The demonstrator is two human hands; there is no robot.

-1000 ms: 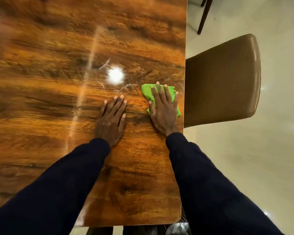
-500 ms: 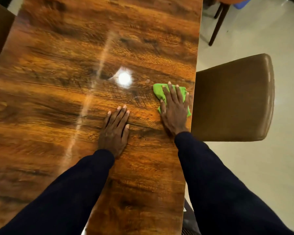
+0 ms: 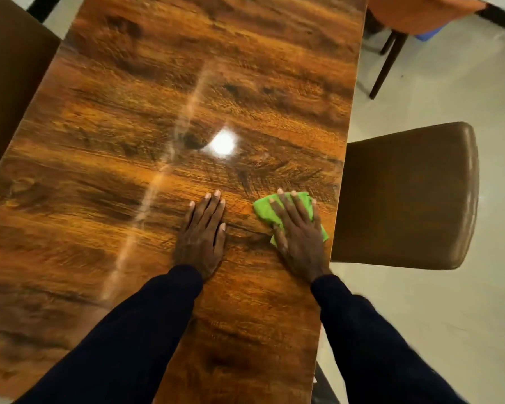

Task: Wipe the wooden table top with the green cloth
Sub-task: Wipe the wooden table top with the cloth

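Look at that table top (image 3: 129, 176): amber-brown with dark streaky grain banded across it and a white glare spot; cloth (image 3: 264, 209) bright lime green; sleeves (image 3: 129, 330) deep navy, nearly black; near chair (image 3: 405, 193) olive-brown; far chair (image 3: 420, 13) orange; floor (image 3: 449, 316) pale cream.

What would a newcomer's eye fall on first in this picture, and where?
The bright green cloth stands out, pressed flat under the right hand near the right edge of the wooden table top. Next comes the white glare spot mid-table, beyond the left hand, which lies flat on the wood.
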